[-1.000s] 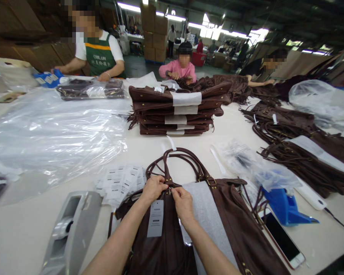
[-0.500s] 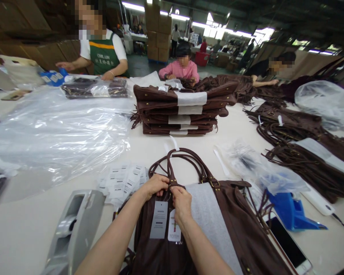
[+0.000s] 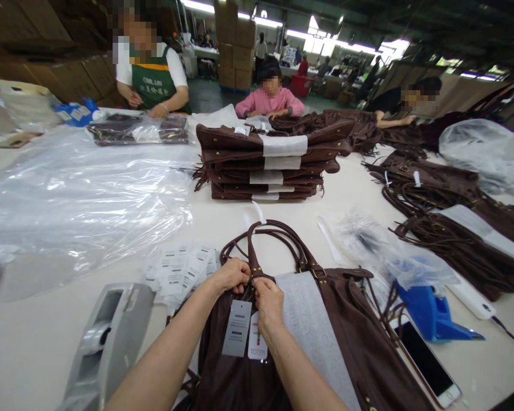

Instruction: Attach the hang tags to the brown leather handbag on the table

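A dark brown leather handbag (image 3: pixel 223 377) lies in front of me, its looped handles (image 3: pixel 302 244) pointing away. At the base of the near handle, my left hand (image 3: pixel 233 275) is closed in a pinch. Beside it, my right hand (image 3: pixel 269 302) pinches at the same spot, fingertips almost touching the left ones. What lies between the fingers is too small and hidden to make out. Just below hang a grey printed tag (image 3: pixel 237 328) and a white tag (image 3: pixel 257 345), partly covered by my right hand. A pale paper band (image 3: pixel 314 325) wraps the bag.
A grey tape dispenser (image 3: pixel 111 342) and printed labels (image 3: pixel 182 271) lie left, beside clear plastic sheets (image 3: pixel 89 200). Stacked brown bags (image 3: pixel 240 162) stand ahead. At right are a blue tape dispenser (image 3: pixel 430 314), a phone (image 3: pixel 428 359) and more bags (image 3: pixel 466 245). Co-workers are across the table.
My hands stay at the handle base with barely any movement; the tags have shifted slightly. The co-worker in the green apron has drawn a hand back from the blue object.
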{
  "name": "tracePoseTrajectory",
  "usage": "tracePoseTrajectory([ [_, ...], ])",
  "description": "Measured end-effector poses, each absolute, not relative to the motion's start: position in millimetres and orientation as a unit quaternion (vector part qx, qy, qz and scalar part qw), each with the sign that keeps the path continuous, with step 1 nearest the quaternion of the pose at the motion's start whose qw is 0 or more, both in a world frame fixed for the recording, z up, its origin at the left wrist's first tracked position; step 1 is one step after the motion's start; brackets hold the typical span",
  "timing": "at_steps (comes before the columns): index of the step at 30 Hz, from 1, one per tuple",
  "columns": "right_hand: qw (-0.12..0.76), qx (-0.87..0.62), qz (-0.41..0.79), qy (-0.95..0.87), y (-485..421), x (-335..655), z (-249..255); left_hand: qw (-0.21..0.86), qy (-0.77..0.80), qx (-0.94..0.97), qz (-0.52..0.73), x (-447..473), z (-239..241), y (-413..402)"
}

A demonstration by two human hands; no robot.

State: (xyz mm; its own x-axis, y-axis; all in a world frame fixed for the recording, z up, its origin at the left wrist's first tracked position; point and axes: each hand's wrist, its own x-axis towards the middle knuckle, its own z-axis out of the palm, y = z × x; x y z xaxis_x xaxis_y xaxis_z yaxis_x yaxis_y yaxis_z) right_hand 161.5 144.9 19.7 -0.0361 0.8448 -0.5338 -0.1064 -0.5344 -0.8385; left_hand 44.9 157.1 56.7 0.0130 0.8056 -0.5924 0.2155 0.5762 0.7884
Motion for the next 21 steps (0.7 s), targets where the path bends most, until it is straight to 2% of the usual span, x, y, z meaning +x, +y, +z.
tracePoseTrajectory([
  [8,0.413,-0.583,0.612,-0.338,137,156,11,0.621,0.637,0.379,0.255,39,50,156],
  [21,0.363,-0.535,0.695,-0.316,141,170,18,0.591,0.649,0.36,0.315,42,50,149],
])
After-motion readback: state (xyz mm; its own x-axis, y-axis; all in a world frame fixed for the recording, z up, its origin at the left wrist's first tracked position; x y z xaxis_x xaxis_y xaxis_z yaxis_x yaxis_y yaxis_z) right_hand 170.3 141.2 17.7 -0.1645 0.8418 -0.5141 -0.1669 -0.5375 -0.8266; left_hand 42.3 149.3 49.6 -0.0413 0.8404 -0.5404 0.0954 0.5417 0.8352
